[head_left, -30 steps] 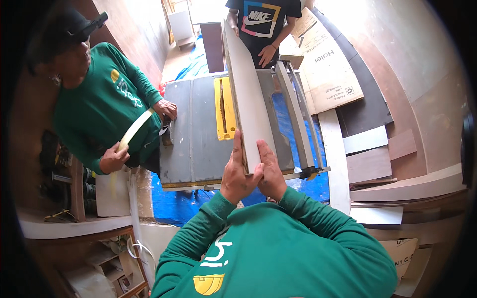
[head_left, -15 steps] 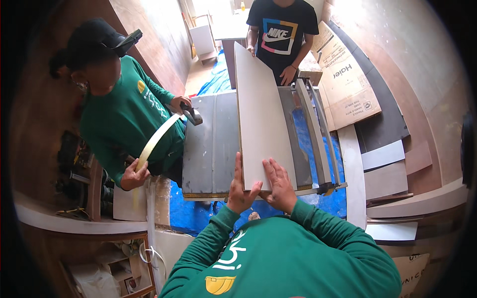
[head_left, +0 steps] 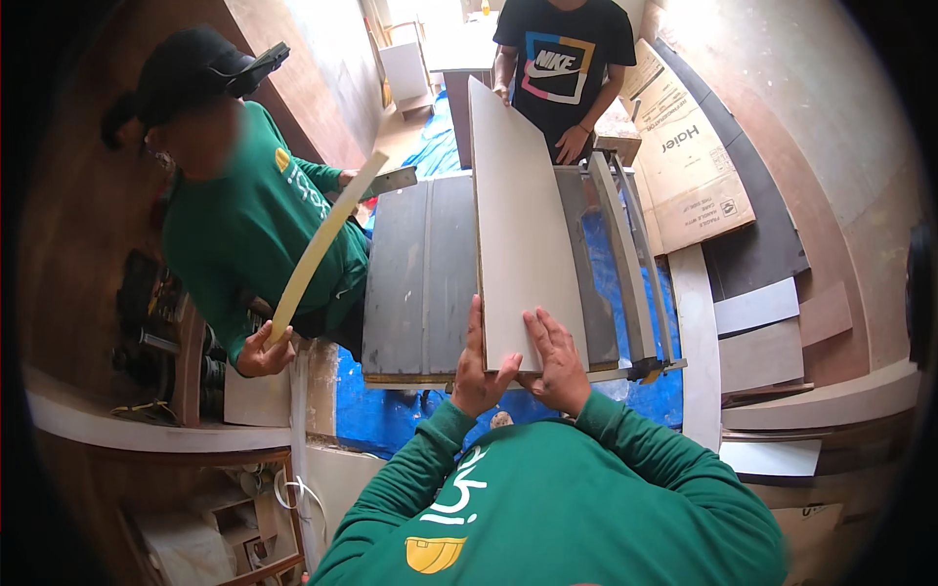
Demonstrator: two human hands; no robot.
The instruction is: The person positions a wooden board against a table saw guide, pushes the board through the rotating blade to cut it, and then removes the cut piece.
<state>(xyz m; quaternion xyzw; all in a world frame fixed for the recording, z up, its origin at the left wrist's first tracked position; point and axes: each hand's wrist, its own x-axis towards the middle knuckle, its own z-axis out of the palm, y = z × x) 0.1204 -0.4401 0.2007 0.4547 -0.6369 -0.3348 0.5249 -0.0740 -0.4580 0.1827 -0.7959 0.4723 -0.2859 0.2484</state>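
A long pale board (head_left: 523, 234) lies lengthwise on a grey metal worktable (head_left: 405, 293). My left hand (head_left: 479, 366) is at its near left corner, fingers stretched along the left edge and thumb against the near end. My right hand (head_left: 554, 363) rests flat on the board's near end, fingers extended, its thumb near the end edge. Across the table a person in a black T-shirt (head_left: 567, 59) touches the board's far end with one hand. At left, a person in a green sweater (head_left: 264, 210) holds a curved pale strip (head_left: 322, 249) and a flat grey metal tool (head_left: 396, 181).
Metal rails (head_left: 625, 264) run along the table's right side. Blue sheeting (head_left: 376, 415) covers floor beneath it. Flattened cardboard (head_left: 689, 161) and several panels (head_left: 757, 308) lie or lean at right. A wooden-framed cabinet (head_left: 283, 518) stands at the lower left.
The person at left has brought the strip's upper end higher and drawn the metal tool apart from it. My hands stay in the same place on the board; the view has shifted slightly.
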